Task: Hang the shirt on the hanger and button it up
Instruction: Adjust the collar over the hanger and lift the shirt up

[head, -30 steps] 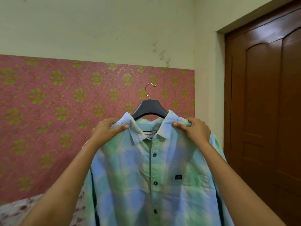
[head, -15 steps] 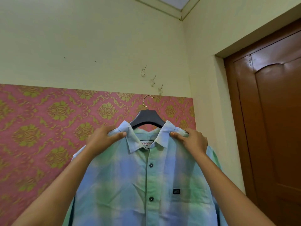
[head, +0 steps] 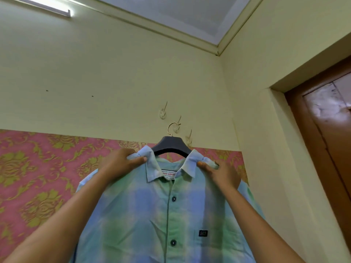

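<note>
A pale blue and green checked shirt point(head: 152, 215) hangs on a dark hanger point(head: 171, 146) with a gold hook point(head: 171, 127). The placket is closed, with two dark buttons showing below the collar. My left hand point(head: 121, 162) pinches the left shoulder beside the collar. My right hand point(head: 222, 172) pinches the right shoulder. Both hold the shirt up against the wall. The gold hook's tip sits at the middle of three wall hooks point(head: 178, 122); whether it rests on it I cannot tell.
Two more small wall hooks point(head: 163, 112) point(head: 189, 137) flank the middle one on the cream wall. Pink and gold wallpaper point(head: 38, 168) covers the lower wall. A brown wooden door point(head: 328, 130) stands at the right, near the corner.
The shirt on its hanger has risen towards the wall hooks, and the view has tilted up to show the ceiling. Both hands keep the same grip on the shoulders.
</note>
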Tool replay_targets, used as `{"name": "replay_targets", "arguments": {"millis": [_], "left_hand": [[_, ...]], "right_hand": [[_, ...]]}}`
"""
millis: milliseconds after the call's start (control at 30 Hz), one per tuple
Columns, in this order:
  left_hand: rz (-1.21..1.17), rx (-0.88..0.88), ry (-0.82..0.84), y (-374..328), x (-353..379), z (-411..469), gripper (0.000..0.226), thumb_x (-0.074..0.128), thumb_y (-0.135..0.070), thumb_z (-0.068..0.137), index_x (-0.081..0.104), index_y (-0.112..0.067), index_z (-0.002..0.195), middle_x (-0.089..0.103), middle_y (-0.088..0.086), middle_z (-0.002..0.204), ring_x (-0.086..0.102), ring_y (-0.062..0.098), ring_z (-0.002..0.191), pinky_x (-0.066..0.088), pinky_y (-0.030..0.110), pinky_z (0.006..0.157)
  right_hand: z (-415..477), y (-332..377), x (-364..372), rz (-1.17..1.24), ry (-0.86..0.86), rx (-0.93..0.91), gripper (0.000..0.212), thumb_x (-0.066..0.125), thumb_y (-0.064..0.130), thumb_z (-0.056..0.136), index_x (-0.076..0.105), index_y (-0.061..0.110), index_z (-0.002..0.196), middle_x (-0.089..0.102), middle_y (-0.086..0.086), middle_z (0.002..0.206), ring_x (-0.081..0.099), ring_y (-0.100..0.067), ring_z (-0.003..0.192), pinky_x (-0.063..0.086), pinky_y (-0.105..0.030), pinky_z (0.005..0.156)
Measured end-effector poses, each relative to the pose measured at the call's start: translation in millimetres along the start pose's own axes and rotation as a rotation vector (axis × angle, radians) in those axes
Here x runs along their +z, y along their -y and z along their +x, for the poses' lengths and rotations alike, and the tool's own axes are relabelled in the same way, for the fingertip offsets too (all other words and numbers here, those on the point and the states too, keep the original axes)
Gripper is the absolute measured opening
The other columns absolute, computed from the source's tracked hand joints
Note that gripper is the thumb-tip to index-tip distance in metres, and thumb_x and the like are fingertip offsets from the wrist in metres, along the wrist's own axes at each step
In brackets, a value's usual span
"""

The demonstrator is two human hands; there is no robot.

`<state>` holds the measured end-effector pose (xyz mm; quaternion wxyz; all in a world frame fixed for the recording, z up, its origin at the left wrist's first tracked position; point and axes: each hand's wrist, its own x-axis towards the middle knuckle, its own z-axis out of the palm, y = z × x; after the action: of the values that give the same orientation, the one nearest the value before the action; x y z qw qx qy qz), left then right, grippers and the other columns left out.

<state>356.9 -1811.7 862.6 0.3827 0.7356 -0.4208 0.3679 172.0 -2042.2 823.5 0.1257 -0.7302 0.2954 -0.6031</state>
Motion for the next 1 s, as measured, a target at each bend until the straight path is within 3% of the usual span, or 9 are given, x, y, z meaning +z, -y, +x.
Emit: {"name": "replay_targets", "arguments": {"millis": [100, 200, 367, 700, 867, 1000], "left_hand": [[0.003, 0.003, -0.024, 10.1, 17.0, 31.0, 0.053, 0.045, -0.073, 0.062, 0.065, -0.027, 0.078, 0.064, -0.005, 0.073, 0.06, 0.019, 0.072, 0.047, 0.031, 0.069], [-0.04, 0.012, -0.032, 21.2, 33.1, 58.8, 0.052, 0.047, -0.075, 0.058, 0.065, -0.029, 0.074, 0.067, -0.003, 0.077, 0.063, 0.023, 0.076, 0.053, 0.038, 0.077], [0.008, -0.002, -0.064, 23.9, 48.4, 101.3, 0.044, 0.057, -0.063, 0.075, 0.061, -0.021, 0.065, 0.061, 0.0, 0.068, 0.058, 0.024, 0.072, 0.041, 0.031, 0.063], [0.205, -0.034, -0.097, 6.7, 43.9, 169.1, 0.057, 0.056, -0.074, 0.067, 0.062, -0.018, 0.071, 0.059, 0.002, 0.074, 0.057, 0.025, 0.077, 0.041, 0.03, 0.069], [0.28, 0.0, -0.1, 2.9, 37.9, 182.8, 0.058, 0.054, -0.075, 0.068, 0.064, -0.017, 0.068, 0.061, 0.002, 0.072, 0.056, 0.02, 0.071, 0.04, 0.029, 0.066], [0.357, 0.036, -0.099, -8.3, 39.8, 183.0, 0.058, 0.052, -0.076, 0.068, 0.067, -0.021, 0.077, 0.063, 0.0, 0.075, 0.056, 0.019, 0.074, 0.04, 0.03, 0.068]], "right_hand": [[27.8, -0.1, 23.7, -0.001, -0.079, -0.014, 0.065, 0.049, 0.077, 0.069, 0.06, 0.015, 0.088, 0.068, -0.013, 0.099, 0.06, -0.035, 0.095, 0.046, -0.041, 0.089], [51.7, 0.1, 51.3, -0.027, -0.147, -0.028, 0.069, 0.046, 0.076, 0.072, 0.062, 0.013, 0.095, 0.067, -0.014, 0.104, 0.056, -0.036, 0.104, 0.041, -0.043, 0.094], [88.0, 0.6, 80.1, -0.103, -0.273, -0.08, 0.067, 0.042, 0.071, 0.079, 0.061, 0.01, 0.098, 0.065, -0.015, 0.106, 0.052, -0.036, 0.104, 0.036, -0.04, 0.091], [151.4, 1.7, 107.1, -0.05, -0.227, -0.069, 0.066, 0.037, 0.069, 0.083, 0.059, 0.008, 0.098, 0.063, -0.015, 0.112, 0.051, -0.036, 0.109, 0.035, -0.04, 0.093], [162.6, -1.3, 117.9, -0.019, -0.22, -0.111, 0.06, 0.035, 0.069, 0.084, 0.054, 0.012, 0.086, 0.064, -0.014, 0.107, 0.049, -0.035, 0.107, 0.035, -0.039, 0.086], [160.0, -17.3, 126.3, -0.001, -0.261, -0.14, 0.057, 0.034, 0.068, 0.084, 0.045, 0.013, 0.076, 0.065, -0.015, 0.1, 0.053, -0.036, 0.102, 0.038, -0.039, 0.083]]}}
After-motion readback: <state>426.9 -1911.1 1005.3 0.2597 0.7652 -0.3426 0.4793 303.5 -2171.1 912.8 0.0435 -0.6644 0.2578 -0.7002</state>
